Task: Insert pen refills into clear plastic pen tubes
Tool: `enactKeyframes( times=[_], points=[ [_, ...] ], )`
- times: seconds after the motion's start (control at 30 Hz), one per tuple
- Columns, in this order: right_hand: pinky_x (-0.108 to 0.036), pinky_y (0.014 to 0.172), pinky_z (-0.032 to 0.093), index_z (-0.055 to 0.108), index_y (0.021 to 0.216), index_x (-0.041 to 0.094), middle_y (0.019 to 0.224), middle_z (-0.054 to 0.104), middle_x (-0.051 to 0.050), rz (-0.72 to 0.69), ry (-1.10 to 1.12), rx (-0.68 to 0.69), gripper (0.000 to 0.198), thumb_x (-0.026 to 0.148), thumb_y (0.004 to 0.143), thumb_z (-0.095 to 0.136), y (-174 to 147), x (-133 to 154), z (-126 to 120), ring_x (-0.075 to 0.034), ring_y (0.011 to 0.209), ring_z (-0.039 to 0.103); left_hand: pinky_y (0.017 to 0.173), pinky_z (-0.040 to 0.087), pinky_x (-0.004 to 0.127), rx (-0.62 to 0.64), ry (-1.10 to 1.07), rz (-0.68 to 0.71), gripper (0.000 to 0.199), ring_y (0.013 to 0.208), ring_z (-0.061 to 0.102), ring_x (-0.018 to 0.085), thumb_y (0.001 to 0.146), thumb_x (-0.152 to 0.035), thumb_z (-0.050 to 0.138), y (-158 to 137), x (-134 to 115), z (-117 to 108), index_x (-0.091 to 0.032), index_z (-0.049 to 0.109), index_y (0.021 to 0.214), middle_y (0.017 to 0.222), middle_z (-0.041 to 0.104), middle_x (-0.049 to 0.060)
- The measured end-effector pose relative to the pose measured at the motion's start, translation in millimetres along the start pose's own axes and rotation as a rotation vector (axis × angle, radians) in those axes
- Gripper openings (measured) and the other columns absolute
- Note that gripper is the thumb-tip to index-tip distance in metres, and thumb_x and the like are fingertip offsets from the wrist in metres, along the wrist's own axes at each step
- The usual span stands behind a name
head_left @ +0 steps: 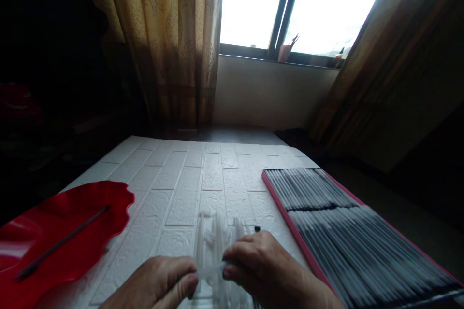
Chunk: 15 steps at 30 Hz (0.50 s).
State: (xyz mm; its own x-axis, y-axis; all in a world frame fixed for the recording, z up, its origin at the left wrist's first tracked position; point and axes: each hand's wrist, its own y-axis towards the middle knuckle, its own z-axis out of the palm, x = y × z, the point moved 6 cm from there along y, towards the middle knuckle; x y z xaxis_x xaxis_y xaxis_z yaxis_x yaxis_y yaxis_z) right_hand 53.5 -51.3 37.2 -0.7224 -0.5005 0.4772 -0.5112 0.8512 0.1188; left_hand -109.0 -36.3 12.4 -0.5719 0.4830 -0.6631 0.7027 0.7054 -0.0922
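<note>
Between my two hands a translucent whitish pen barrel (210,270) spans the gap, blurred by motion. The fingertips of my left hand (159,277) pinch its left end. My right hand (270,270) is closed around its other end, hiding that part. Below and behind the hands lies a loose bunch of similar clear barrels (216,231), partly covered by my right hand. A small black tip (257,228) shows just above the right knuckles; what it belongs to is hidden.
To the right, a pink-edged box (277,203) holds two rows of clear pens with dark ends. On the left, a red wavy-rimmed plate (119,193) carries one dark slim pen (65,241). White brick-patterned sheeting (183,203) covers the table. Curtains (170,34) frame a window behind.
</note>
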Motion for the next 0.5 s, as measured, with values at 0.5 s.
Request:
enactKeyframes(
  times=[0.5],
  points=[
    [-0.024, 0.053, 0.038, 0.068, 0.075, 0.02, 0.063, 0.069, -0.002, -0.025, -0.043, -0.077, 0.023, 0.03, 0.091, 0.055, -3, 5, -5, -0.014, 0.055, 0.061, 0.056, 0.039, 0.019, 0.03, -0.171, -0.033, 0.034, 0.062, 0.055, 0.012, 0.092, -0.052, 0.043, -2, -4, -1, -0.025, 0.056, 0.077, 0.069, 0.059, -0.005]
  ],
)
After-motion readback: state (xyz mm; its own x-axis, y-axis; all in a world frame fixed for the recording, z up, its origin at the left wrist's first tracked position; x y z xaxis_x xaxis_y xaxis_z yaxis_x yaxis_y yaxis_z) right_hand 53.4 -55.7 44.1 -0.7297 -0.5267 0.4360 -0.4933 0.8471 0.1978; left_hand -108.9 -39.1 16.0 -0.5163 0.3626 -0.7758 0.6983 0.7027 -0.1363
